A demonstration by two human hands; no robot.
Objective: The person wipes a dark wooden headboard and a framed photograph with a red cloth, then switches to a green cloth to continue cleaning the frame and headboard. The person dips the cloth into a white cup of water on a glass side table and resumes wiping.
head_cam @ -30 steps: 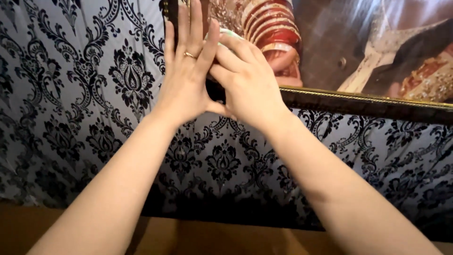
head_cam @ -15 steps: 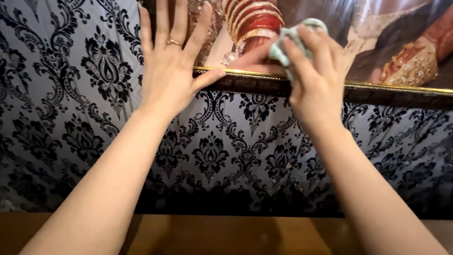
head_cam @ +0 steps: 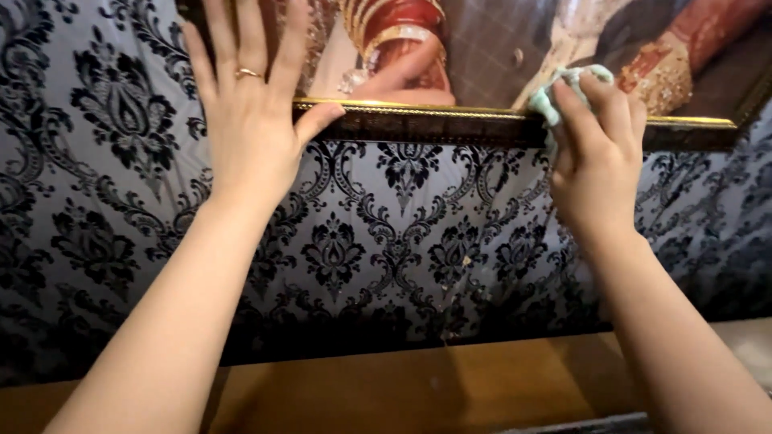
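A large framed picture (head_cam: 498, 48) hangs on the wall, with a dark frame edged in gold (head_cam: 434, 122) along its bottom. My left hand (head_cam: 249, 120) lies flat with fingers spread against the frame's lower left corner, a gold ring on one finger. My right hand (head_cam: 595, 153) grips a small pale green cloth (head_cam: 555, 88) and presses it on the bottom edge of the frame, toward the right corner.
The wall behind is covered in grey wallpaper with a black damask pattern (head_cam: 402, 241). Below runs a dark band, then a wooden surface (head_cam: 418, 386). The frame's right corner (head_cam: 740, 120) sits near the picture edge.
My right hand has slid the cloth to the right along the bottom of the frame, away from my left hand, which stays flat at the left corner.
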